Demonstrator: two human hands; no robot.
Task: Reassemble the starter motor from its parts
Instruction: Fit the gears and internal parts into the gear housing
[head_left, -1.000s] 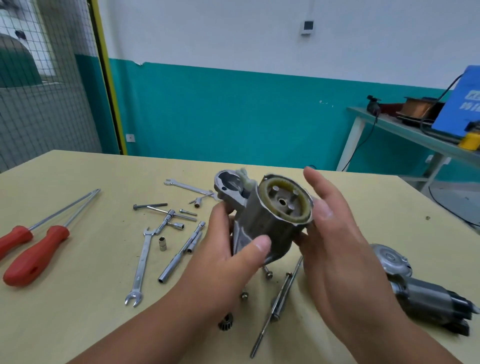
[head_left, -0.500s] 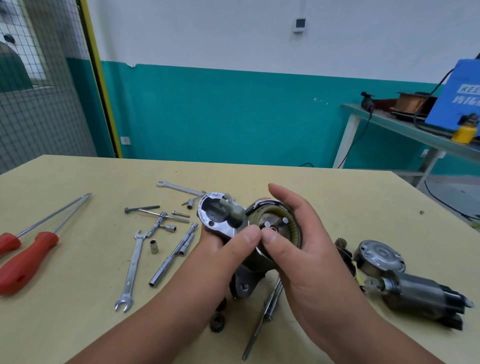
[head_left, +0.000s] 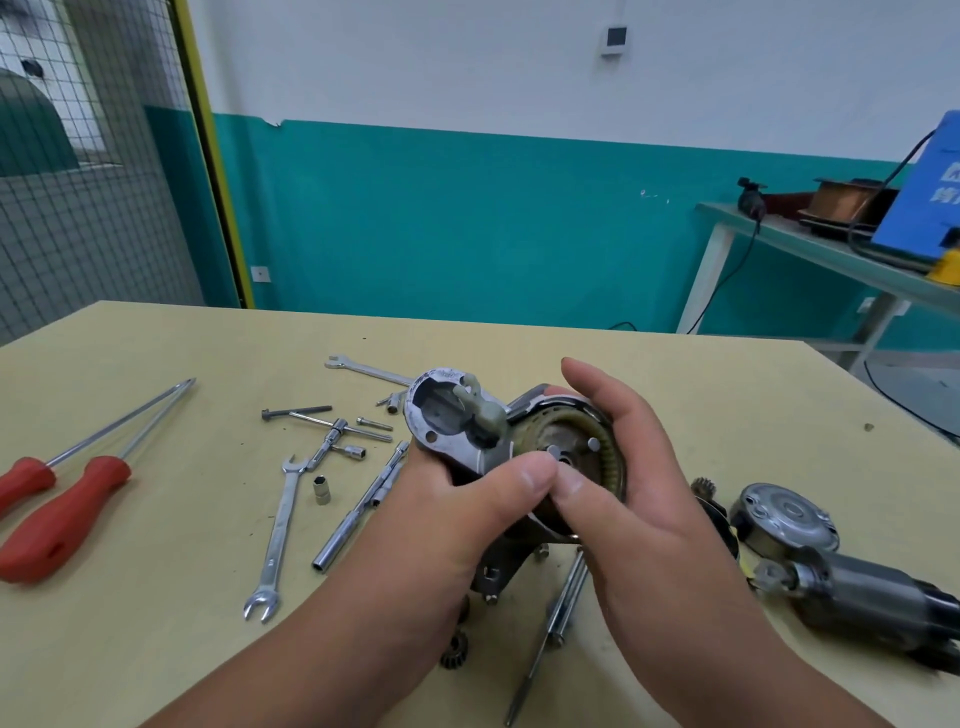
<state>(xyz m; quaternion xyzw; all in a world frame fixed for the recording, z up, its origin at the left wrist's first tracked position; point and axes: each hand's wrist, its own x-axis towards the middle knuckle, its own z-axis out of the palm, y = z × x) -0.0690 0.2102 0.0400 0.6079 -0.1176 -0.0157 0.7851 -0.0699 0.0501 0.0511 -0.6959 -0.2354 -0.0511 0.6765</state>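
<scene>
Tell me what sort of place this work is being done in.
Most likely a mechanical workshop or training shop: wrenches and red-handled screwdrivers lie on the workbench, a wire-mesh partition stands at left, and a side bench carries a copper wire spool.

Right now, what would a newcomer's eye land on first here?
The left hand and right hand grip the starter housing at centre, thumbs meeting at its open geared end. Two red-handled screwdrivers lie far left; the motor body lies at the right edge.
</scene>
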